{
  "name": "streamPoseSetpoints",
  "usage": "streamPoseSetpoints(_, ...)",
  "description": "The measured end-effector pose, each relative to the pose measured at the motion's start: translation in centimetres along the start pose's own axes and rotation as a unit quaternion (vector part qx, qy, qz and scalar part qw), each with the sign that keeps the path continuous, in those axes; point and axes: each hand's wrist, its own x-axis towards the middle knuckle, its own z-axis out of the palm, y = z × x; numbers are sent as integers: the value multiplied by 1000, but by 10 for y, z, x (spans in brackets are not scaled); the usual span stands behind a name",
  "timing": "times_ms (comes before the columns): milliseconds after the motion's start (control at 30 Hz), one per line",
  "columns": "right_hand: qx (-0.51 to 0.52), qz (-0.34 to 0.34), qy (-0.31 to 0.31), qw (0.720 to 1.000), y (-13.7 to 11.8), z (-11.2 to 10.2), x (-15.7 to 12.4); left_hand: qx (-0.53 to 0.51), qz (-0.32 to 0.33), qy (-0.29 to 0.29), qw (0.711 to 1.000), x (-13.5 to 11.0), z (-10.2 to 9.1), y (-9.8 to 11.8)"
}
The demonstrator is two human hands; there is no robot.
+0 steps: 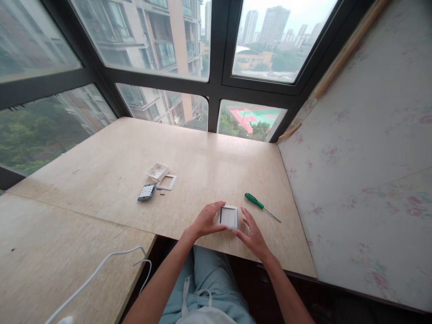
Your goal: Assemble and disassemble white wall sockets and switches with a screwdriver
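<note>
A white square wall switch [228, 218] sits near the front edge of the tabletop, its flat face turned up toward me. My left hand [207, 220] grips its left side, thumb at the near edge and fingers at the far edge. On the other side, my right hand [251, 234] is open, fingers and thumb spread around the right edge; whether the thumb touches it, I cannot tell. Just beyond that hand lies a screwdriver [255, 201] with a green handle, its shaft pointing right and toward me.
To the left are a white mounting box [157, 171], a white square frame [173, 182], a grey and white socket module [146, 192] and small screws [162, 194]. A white cable [101, 265] crosses the lower left table. Windows [212, 85] bound the back; a flowered wall [354, 180] stands right.
</note>
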Motion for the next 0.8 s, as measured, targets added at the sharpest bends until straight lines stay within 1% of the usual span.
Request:
streamPoseSetpoints(133,-21,9,-55,998,6,-5,12,-10,-17,-3,1000,0,6,-2)
streamPoseSetpoints(267,-29,0,-76,997,10,-10,17,-17,-27,-4,999,-1,10,-1)
streamPoseSetpoints(433,-24,-20,-73,997,12,-13,17,-16,-21,-9,1000,-2,10,1)
streamPoseSetpoints(600,-28,-32,-65,997,12,-13,15,-18,-6,-3,1000,-2,7,3)
streamPoseSetpoints(800,-35,-41,-56,997,11,-13,15,-23,-15,-11,1000,-3,7,3)
